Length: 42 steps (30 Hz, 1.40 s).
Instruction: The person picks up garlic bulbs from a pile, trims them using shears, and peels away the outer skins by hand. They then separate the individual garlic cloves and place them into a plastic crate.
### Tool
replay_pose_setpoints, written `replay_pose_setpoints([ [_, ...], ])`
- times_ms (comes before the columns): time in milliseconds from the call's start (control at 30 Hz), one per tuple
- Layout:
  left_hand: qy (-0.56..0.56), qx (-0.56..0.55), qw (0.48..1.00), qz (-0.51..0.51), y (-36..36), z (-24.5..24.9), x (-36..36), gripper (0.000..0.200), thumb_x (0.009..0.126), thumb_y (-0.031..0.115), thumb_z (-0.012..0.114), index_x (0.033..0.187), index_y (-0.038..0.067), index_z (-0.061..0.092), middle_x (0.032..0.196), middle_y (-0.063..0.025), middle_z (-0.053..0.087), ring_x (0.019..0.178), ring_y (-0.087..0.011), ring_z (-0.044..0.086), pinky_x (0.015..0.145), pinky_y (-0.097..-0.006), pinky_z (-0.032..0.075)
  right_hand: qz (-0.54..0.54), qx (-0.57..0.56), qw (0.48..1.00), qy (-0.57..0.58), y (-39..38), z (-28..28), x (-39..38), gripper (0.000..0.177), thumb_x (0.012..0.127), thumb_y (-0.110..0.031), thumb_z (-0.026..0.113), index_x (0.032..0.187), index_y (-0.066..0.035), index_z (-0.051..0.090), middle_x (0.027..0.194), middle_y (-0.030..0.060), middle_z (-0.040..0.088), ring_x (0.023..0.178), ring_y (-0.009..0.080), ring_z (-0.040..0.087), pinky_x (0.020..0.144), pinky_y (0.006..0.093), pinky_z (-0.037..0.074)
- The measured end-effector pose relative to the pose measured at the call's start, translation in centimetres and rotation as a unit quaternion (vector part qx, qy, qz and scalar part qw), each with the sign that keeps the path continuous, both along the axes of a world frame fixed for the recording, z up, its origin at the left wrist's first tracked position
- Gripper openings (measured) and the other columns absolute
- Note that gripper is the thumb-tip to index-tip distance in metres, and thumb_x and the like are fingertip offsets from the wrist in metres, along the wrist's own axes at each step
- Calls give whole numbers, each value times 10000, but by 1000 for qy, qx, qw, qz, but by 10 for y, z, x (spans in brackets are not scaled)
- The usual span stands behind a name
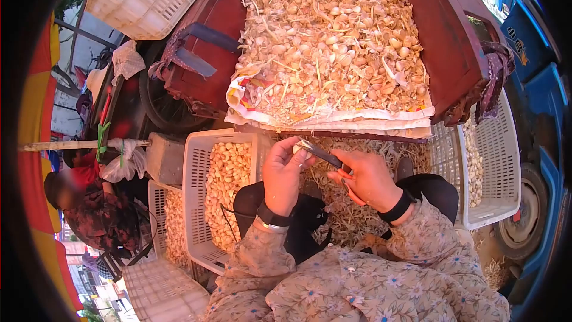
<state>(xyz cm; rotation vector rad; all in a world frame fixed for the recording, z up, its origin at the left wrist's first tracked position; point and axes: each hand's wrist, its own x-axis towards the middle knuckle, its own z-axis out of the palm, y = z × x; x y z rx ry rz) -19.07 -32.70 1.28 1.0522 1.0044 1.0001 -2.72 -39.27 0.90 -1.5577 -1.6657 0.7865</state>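
The left hand (281, 174) is gripping a garlic bulb (298, 149) at its fingertips, while the right hand (369, 180) is holding a knife (322, 155) whose blade is touching that bulb. Just left, a white crate (193, 203) is holding trimmed garlic; beyond, a garlic pile (333, 42) is lying on a cart (444, 36).

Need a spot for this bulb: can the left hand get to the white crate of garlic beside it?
Probably yes. The left hand, gripping the bulb, sits just beside the open-topped crate with nothing between; the right hand holds the knife on the far side.
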Motion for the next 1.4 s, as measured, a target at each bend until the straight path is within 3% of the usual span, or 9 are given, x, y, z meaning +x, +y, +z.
replay_pose_setpoints([
  [200,7,14,1000,0,-3,3,-3,212,826,19,550,1024,8,475,924,-89,567,777,-140,570,667,-261,507,45,-92,986,129,-3,8,-1,240,796,-251,620,956,-77,578,595,79,551,516,219,527,478,311,408],
  [300,-44,28,998,-19,-5,13,-9,222,822,32,562,1024,15,472,904,-94,571,761,-154,575,646,-259,500,15,-180,889,421,-5,0,-8,251,841,-257,586,982,-49,581,614,20,549,504,107,510,459,229,390],
  [600,254,26,959,126,11,5,-189,122,842,13,498,942,28,429,740,-48,510,570,-103,493,502,-214,425,-151,-87,865,470,3,5,21,306,879,-208,520,1087,15,489,714,44,564,463,31,423,416,166,340],
  [800,621,27,773,130,-5,-63,-309,229,786,101,587,935,-11,456,763,-124,535,666,-243,550,631,-349,472,-155,-92,847,499,4,0,22,300,869,-208,539,1071,9,493,725,48,565,466,30,432,398,168,343],
  [933,829,-21,537,-157,13,-21,-281,325,737,178,658,1001,3,586,1005,-193,568,882,-342,574,762,-375,472,-153,-104,859,478,4,-1,22,311,859,-226,559,1064,0,500,731,54,573,478,30,440,413,171,351],
  [1067,435,173,884,-10,90,-1,-142,181,780,29,594,957,-10,603,841,-112,590,677,-163,603,579,-240,506,-150,-94,858,481,10,-8,18,315,848,-240,577,1063,-21,508,721,47,578,496,29,446,446,171,357],
  [1133,434,360,821,-93,123,12,-63,190,787,31,588,972,-14,598,838,-63,604,732,-99,581,606,-224,476,-156,-96,855,485,14,-7,18,318,844,-245,580,1060,-23,507,718,43,577,487,31,442,429,172,351],
  [1267,542,402,723,-147,179,-23,17,225,702,144,648,906,48,645,859,-164,610,818,-302,570,731,-363,438,-175,-107,855,477,20,-12,21,319,839,-248,582,1053,-25,503,716,39,574,470,36,431,390,177,334],
  [1400,549,410,709,-169,192,-32,34,209,664,147,660,857,67,643,816,-157,577,821,-313,543,734,-399,429,-172,-100,852,484,21,-10,25,318,836,-240,585,1050,-21,500,714,36,570,458,37,425,366,180,321],
])
